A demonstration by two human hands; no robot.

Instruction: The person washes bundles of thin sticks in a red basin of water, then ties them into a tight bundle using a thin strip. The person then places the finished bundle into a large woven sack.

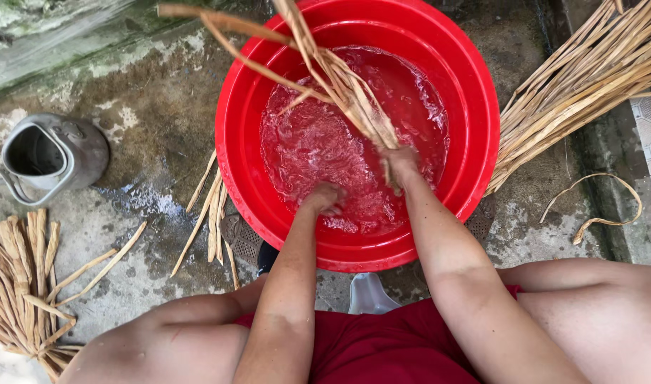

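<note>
in the red basin the right hand is closed around one bundle of dry strips; the left hand is in the water, grip unclear. dunk fully, keeping the bundle together. one basin, one kettle left of it, two loose piles outside.

The person is wearing a red garment that is covering the lap and is showing between the thighs. Both forearms are showing bare, with no sleeves, watch or bracelet in sight. The knees and thighs are showing bare as well. The left hand and the right hand are going ungloved.
</note>
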